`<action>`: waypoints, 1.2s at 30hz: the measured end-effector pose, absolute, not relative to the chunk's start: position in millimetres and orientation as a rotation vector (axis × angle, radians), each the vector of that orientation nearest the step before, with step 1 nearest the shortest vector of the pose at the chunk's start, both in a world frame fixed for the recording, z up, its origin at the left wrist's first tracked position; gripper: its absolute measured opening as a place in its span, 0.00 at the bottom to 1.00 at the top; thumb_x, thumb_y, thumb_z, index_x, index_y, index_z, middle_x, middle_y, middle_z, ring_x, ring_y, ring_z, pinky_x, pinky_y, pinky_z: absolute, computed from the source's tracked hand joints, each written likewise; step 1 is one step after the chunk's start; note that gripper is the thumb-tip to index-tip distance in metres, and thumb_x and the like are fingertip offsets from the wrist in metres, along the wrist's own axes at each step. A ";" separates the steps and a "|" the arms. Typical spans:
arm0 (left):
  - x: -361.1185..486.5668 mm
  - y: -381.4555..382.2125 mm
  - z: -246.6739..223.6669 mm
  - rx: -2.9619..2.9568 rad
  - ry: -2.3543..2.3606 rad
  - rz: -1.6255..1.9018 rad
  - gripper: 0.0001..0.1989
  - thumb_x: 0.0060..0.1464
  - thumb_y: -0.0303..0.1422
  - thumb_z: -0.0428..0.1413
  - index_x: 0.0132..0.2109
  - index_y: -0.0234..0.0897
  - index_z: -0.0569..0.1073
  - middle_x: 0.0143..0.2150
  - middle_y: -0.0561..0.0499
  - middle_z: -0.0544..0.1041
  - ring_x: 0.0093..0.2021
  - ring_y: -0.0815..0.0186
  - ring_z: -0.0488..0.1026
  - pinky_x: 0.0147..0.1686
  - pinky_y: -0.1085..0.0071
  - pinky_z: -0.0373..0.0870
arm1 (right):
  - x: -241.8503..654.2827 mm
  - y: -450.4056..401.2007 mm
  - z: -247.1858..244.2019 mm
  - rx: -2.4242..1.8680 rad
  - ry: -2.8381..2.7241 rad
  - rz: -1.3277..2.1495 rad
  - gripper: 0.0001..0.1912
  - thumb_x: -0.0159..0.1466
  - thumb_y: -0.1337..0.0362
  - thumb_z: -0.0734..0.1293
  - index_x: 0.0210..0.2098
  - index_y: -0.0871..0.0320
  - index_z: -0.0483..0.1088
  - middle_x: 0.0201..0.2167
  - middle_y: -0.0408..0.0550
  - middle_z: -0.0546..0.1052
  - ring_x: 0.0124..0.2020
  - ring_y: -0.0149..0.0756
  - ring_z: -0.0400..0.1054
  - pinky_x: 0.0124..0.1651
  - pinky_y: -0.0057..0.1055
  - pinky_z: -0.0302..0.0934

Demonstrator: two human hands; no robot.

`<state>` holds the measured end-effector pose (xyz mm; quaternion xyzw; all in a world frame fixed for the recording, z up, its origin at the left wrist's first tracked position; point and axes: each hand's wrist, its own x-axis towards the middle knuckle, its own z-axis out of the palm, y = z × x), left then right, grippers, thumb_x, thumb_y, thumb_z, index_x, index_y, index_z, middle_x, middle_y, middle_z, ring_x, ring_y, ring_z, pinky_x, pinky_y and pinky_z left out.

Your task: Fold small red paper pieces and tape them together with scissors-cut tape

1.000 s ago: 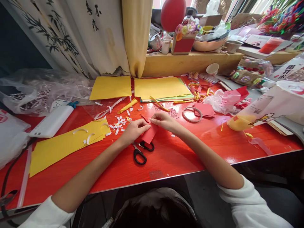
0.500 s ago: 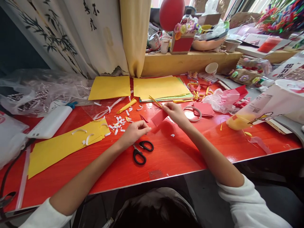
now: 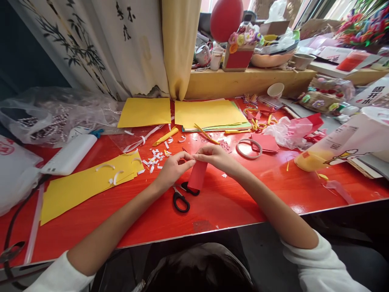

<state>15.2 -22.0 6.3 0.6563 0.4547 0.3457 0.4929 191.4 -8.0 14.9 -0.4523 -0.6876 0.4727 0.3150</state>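
A small red paper piece (image 3: 198, 175) hangs from the fingertips of my right hand (image 3: 217, 159), which is closed on its top edge. My left hand (image 3: 173, 169) is pinched beside it, fingertips meeting those of the right; whether it grips the paper's corner is hidden. Black-handled scissors (image 3: 181, 202) lie on the red table below the hands, one handle partly behind the paper. White paper scraps (image 3: 154, 159) are scattered left of my left hand. A tape ring (image 3: 249, 149) and red paper squares (image 3: 266, 143) lie to the right.
Yellow sheets (image 3: 209, 112) lie at the back, and yellow strips (image 3: 91, 182) at the left. A tilted cup with yellow drink (image 3: 331, 142) stands at the right. A white power bank-like box (image 3: 69, 155) and plastic bags (image 3: 18, 174) fill the left side.
My right hand has moved left and down with the red paper, meeting my left hand. The paper now hangs downward over a scissor handle. The view has shifted slightly.
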 end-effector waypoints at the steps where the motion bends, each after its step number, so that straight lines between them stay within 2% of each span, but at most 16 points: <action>1: 15.7 -22.4 6.6 1.602 1.097 0.834 0.09 0.51 0.37 0.54 0.31 0.35 0.69 0.28 0.56 0.67 0.25 0.74 0.58 0.27 0.75 0.56 | 190.6 -7.4 12.7 -1.210 -1.810 1.224 0.20 0.56 0.48 0.66 0.24 0.62 0.68 0.20 0.41 0.62 0.24 0.28 0.53 0.28 0.29 0.45; 9: 15.0 -19.6 4.1 1.645 1.110 0.788 0.10 0.51 0.38 0.54 0.32 0.34 0.70 0.30 0.55 0.69 0.30 0.72 0.63 0.34 0.75 0.60 | 190.6 -5.9 5.0 -1.207 -1.837 1.174 0.20 0.57 0.49 0.65 0.24 0.61 0.67 0.21 0.41 0.64 0.25 0.28 0.54 0.27 0.28 0.46; 15: 14.7 -19.8 3.0 1.663 1.111 0.741 0.12 0.51 0.40 0.54 0.32 0.34 0.70 0.31 0.52 0.71 0.35 0.69 0.66 0.38 0.74 0.61 | 199.9 4.1 0.3 -1.300 -1.723 0.962 0.17 0.59 0.52 0.63 0.24 0.60 0.64 0.22 0.42 0.64 0.26 0.29 0.56 0.30 0.28 0.49; 22: 16.7 -25.7 5.4 1.642 1.088 0.705 0.12 0.51 0.40 0.55 0.30 0.34 0.68 0.28 0.55 0.68 0.30 0.72 0.63 0.33 0.75 0.60 | 226.5 19.9 6.9 -1.389 -1.489 0.814 0.17 0.58 0.53 0.64 0.22 0.59 0.62 0.20 0.40 0.60 0.25 0.29 0.53 0.29 0.28 0.48; 25: 15.9 -24.6 6.9 1.582 1.146 0.812 0.12 0.52 0.41 0.54 0.31 0.35 0.67 0.27 0.55 0.67 0.27 0.73 0.60 0.29 0.76 0.58 | 227.0 18.0 12.1 -1.336 -1.449 0.948 0.17 0.56 0.52 0.66 0.23 0.60 0.64 0.21 0.41 0.62 0.25 0.28 0.55 0.30 0.28 0.49; 29: 15.1 -22.0 7.8 1.579 1.195 0.824 0.14 0.51 0.43 0.54 0.36 0.35 0.71 0.31 0.54 0.70 0.26 0.74 0.59 0.26 0.75 0.55 | 208.8 6.2 13.9 -1.271 -1.567 1.227 0.18 0.54 0.51 0.68 0.25 0.62 0.67 0.22 0.42 0.66 0.27 0.29 0.58 0.32 0.28 0.51; 31: 15.7 -21.7 7.2 1.577 1.162 0.754 0.14 0.50 0.42 0.56 0.35 0.34 0.71 0.27 0.55 0.69 0.24 0.74 0.57 0.25 0.75 0.55 | 198.4 0.3 11.9 -1.259 -1.652 1.320 0.19 0.53 0.50 0.69 0.23 0.61 0.67 0.22 0.41 0.66 0.26 0.28 0.57 0.31 0.28 0.50; 34: 17.3 -22.3 6.0 1.541 1.135 0.663 0.13 0.48 0.41 0.57 0.32 0.34 0.71 0.19 0.58 0.61 0.21 0.75 0.53 0.23 0.75 0.52 | 190.6 -4.8 9.6 -1.264 -1.743 1.350 0.20 0.54 0.48 0.67 0.25 0.61 0.67 0.21 0.40 0.65 0.25 0.28 0.56 0.29 0.28 0.48; 36: 18.2 -23.0 6.1 1.528 1.137 0.666 0.11 0.48 0.39 0.56 0.31 0.34 0.71 0.17 0.59 0.58 0.20 0.75 0.52 0.24 0.74 0.52 | 190.3 -6.4 10.6 -1.260 -1.790 1.329 0.20 0.56 0.48 0.66 0.26 0.61 0.68 0.22 0.41 0.65 0.26 0.28 0.56 0.29 0.28 0.48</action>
